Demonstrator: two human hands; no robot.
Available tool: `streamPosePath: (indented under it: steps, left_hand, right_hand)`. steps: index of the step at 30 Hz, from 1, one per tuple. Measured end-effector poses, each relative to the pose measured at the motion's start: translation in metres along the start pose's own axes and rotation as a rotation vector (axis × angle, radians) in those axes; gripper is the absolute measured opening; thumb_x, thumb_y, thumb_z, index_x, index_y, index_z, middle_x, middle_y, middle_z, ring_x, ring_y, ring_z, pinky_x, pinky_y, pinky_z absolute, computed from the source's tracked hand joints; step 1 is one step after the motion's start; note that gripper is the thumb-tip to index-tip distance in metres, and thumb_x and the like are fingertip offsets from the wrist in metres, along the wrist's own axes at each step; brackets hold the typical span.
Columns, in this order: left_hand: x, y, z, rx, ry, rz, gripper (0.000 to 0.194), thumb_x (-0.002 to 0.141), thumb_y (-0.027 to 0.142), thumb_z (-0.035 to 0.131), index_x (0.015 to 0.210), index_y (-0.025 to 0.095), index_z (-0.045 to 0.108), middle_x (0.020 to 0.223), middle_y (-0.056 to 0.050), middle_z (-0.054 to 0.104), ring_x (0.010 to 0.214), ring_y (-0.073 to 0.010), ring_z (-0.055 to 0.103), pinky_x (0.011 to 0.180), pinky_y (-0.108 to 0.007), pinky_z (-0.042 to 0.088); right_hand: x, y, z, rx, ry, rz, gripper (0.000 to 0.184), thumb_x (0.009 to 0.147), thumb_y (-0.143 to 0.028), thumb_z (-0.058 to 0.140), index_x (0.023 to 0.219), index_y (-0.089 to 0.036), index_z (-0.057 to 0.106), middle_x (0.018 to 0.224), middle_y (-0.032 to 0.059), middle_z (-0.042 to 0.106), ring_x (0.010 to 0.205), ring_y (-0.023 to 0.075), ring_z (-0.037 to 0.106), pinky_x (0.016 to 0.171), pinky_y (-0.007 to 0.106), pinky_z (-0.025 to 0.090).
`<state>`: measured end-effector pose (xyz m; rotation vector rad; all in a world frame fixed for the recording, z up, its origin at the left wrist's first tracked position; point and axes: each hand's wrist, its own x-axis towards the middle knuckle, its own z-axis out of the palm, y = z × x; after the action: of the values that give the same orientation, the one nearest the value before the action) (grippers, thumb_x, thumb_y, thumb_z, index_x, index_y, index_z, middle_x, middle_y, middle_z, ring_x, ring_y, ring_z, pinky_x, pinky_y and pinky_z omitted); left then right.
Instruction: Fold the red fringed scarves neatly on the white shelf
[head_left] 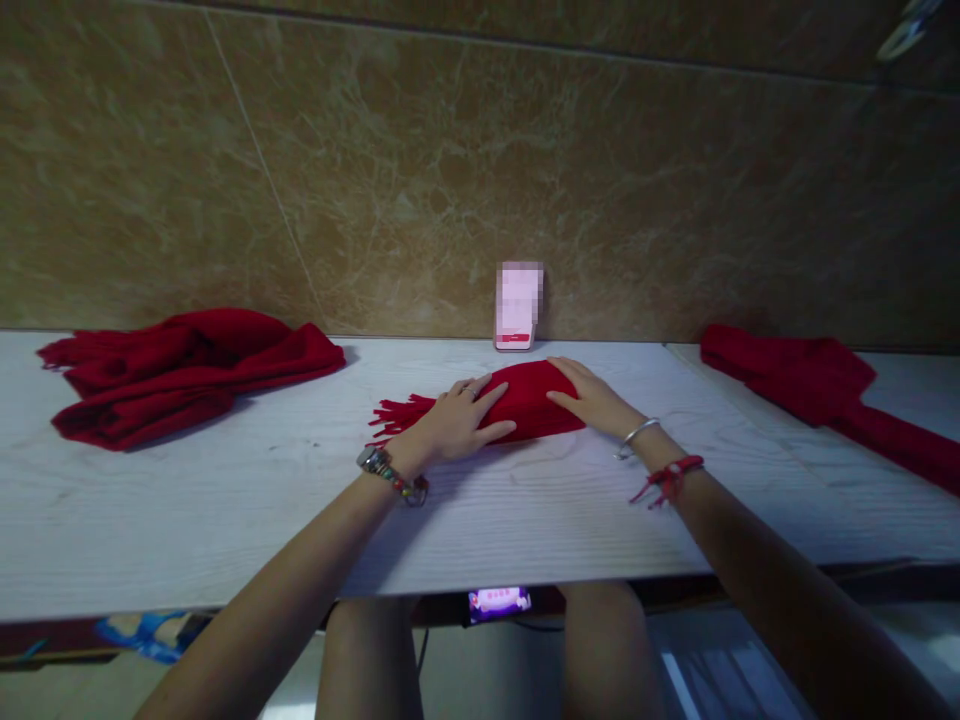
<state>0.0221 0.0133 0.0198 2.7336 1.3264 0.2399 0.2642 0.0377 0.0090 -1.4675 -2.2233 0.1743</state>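
A folded red scarf [532, 395] lies flat on the pale wood-grain table, its fringe pointing left. Across the scarf's left part rests my left hand [466, 418], palm down with fingers spread. My right hand [589, 397] lies over the right end, thumb and fingers apart, touching the cloth. Neither hand grips anything. The fringe is partly covered by my left hand and wrist.
A crumpled red scarf [202, 370] lies at the table's left, and another red cloth [802, 380] at the right. A phone [516, 308] leans against the tiled wall [420, 180]. Below the table's front edge a lit screen [499, 604] shows.
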Motion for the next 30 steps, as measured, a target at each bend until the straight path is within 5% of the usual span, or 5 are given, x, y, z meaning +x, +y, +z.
streamPosePath:
  steps: [6,9,13,19,30]
  left_hand:
    - [-0.002,-0.004,-0.045,-0.192,-0.167,0.193,0.044,0.095,0.034,0.025,0.118,0.021,0.059,0.114,-0.006,0.064,0.103,-0.0162,0.059,0.093,-0.03,0.042]
    - [0.007,-0.011,-0.053,-0.217,-0.04,0.297,0.036,0.091,0.022,0.034,0.116,0.022,0.06,0.117,-0.003,0.064,0.106,-0.0137,0.057,0.092,-0.027,0.042]
    - [0.031,-0.012,-0.037,-0.096,0.088,0.374,0.038,0.09,0.018,0.036,0.12,0.022,0.058,0.137,-0.006,0.049,0.125,-0.0148,0.043,0.103,-0.031,0.033]
    - [0.048,-0.007,-0.002,0.016,-0.075,0.293,0.043,0.095,0.037,0.027,0.135,0.032,0.04,0.143,-0.003,0.041,0.131,-0.0193,0.035,0.103,-0.043,0.026]
    - [-0.038,-0.018,-0.024,0.259,0.05,0.075,0.046,0.092,0.04,0.03,0.121,0.018,0.058,0.107,-0.013,0.065,0.097,-0.0262,0.058,0.091,-0.045,0.035]
  right_hand:
    - [0.039,0.003,0.012,-0.064,0.005,0.146,0.063,0.079,-0.029,0.058,0.137,-0.011,0.039,0.144,0.0193,0.037,0.135,0.0257,0.031,0.11,0.045,0.026]
    - [0.048,0.001,0.007,-0.053,0.062,0.133,0.063,0.078,-0.03,0.06,0.136,-0.013,0.041,0.141,0.0176,0.041,0.133,0.027,0.034,0.108,0.048,0.029]
    - [0.031,-0.002,-0.014,0.032,0.022,0.126,0.052,0.081,-0.031,0.056,0.131,-0.019,0.048,0.131,0.0126,0.054,0.119,0.0253,0.052,0.099,0.045,0.042]
    - [-0.023,-0.032,-0.023,0.248,-0.232,0.148,0.045,0.086,-0.04,0.049,0.127,-0.022,0.052,0.118,0.0084,0.065,0.102,0.0222,0.063,0.09,0.041,0.051]
    - [0.033,-0.066,0.021,0.305,-0.384,-0.203,0.05,0.084,-0.024,0.052,0.133,-0.021,0.046,0.139,0.0048,0.048,0.126,0.0184,0.044,0.107,0.037,0.032]
